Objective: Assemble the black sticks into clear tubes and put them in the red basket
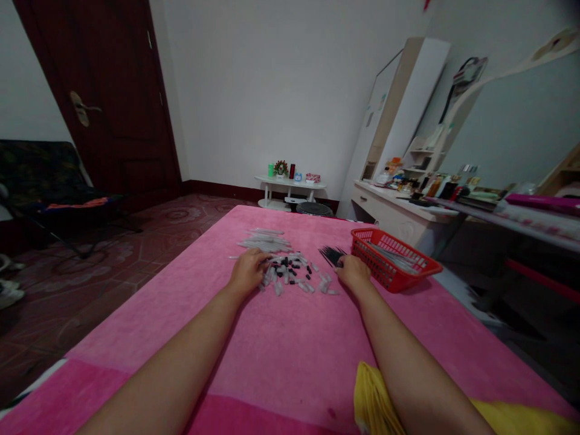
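On the counter (281, 356), the basket (372, 269) holds rods (399, 258); to the basket's left lie sticks (330, 254) just beside it, caps (290, 272) farther off, and tubes (265, 241) farthest left.

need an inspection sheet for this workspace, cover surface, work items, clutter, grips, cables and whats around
Surface: pink cloth, with a darker pink part near the camera.
Work items: pale sticks in a pile; clear pieces and short black pieces scattered together; thin black rods bunched; red basket holding slim grey sticks.
Clutter: yellow cloth, visible on both sides of the right arm.
Grips: left hand at the scattered pieces, right hand at the rods; whether either holds anything is unclear.
Cables: nothing seen.
Surroundings: dark red door and chair left, low white stand ahead, mirror right.
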The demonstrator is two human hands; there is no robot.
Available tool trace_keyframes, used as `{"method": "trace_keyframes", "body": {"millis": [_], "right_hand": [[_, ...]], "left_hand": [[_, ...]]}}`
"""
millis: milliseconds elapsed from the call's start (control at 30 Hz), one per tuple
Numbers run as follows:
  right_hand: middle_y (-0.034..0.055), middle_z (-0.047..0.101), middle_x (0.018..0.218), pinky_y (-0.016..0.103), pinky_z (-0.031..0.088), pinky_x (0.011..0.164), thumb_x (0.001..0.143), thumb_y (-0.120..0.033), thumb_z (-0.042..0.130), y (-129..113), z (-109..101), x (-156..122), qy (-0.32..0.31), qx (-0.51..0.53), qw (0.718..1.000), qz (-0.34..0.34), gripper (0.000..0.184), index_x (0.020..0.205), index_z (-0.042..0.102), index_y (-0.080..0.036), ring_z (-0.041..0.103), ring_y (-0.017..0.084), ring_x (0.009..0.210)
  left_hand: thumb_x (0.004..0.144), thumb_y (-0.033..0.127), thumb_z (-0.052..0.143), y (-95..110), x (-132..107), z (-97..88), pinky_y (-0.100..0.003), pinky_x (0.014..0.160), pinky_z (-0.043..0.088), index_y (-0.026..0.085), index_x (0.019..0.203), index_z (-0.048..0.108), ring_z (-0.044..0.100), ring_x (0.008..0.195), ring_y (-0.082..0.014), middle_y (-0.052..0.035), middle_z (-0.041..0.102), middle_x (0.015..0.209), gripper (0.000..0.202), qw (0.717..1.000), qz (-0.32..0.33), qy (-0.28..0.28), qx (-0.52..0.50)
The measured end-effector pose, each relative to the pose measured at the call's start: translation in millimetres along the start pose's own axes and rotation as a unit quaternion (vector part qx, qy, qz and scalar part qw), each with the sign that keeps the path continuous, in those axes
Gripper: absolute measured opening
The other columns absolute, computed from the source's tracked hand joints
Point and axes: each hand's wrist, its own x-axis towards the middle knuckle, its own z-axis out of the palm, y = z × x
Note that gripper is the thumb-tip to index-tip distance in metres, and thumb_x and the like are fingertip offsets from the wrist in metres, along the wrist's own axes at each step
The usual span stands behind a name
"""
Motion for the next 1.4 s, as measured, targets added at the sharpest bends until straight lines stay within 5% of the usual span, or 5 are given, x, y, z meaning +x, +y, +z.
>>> {"method": "trace_keyframes", "body": {"millis": [567,767,900,1167,1400], "right_hand": [[0.0015,0.071,0.087,0.024,0.04,0.069,0.077,-0.019,0.06,-27.9,-9.5,-8.6,0.072,0.081,0.971,-0.214,0.014,0.086,0.069,-0.023,0.063,0.018,0.085],[0.0004,0.07,0.083,0.024,0.041,0.067,0.076,-0.016,0.061,-25.8,-2.8,-4.7,0.062,0.128,0.964,-0.223,0.013,0.083,0.069,-0.023,0.063,0.017,0.08],[0.0005,0.07,0.082,0.024,0.039,0.063,0.075,-0.017,0.061,-30.4,-1.7,-4.5,0.075,0.151,0.96,-0.223,0.011,0.082,0.069,-0.022,0.062,0.016,0.076],[0.0011,0.071,0.083,0.023,0.04,0.069,0.075,-0.017,0.06,-38.7,-4.5,-8.9,0.049,0.161,0.956,-0.242,0.014,0.084,0.07,-0.022,0.063,0.016,0.078],[0.0013,0.072,0.084,0.022,0.039,0.069,0.076,-0.019,0.059,-40.9,-7.4,-12.2,0.034,0.152,0.957,-0.245,0.014,0.083,0.07,-0.022,0.062,0.015,0.08]], "left_hand": [[0.082,0.019,0.055,-1.6,-0.2,1.0,-0.029,0.073,0.043,0.019,0.1,0.072,0.057,0.082,-0.0199,-0.0066,0.064,0.081,0.024,1.0,0.008,0.016,-0.018],[0.079,0.017,0.053,-2.9,0.9,0.5,-0.029,0.078,0.047,0.018,0.091,0.069,0.061,0.084,-0.0189,-0.0061,0.067,0.087,0.02,0.985,-0.016,0.128,-0.118],[0.076,0.016,0.053,3.5,4.6,-2.5,-0.029,0.076,0.05,0.018,0.084,0.06,0.064,0.081,-0.0167,-0.0035,0.066,0.082,0.01,0.929,-0.088,0.242,-0.267],[0.066,0.023,0.072,-2.9,10.6,3.8,-0.033,0.073,0.056,0.017,0.083,0.046,0.069,0.082,-0.0181,-0.0048,0.068,0.086,0.031,0.711,-0.218,0.295,-0.6],[0.066,0.023,0.076,-10.1,9.6,7.0,-0.034,0.071,0.058,0.018,0.08,0.048,0.069,0.08,-0.0169,-0.0022,0.069,0.085,0.031,0.669,-0.236,0.299,-0.638]]}}
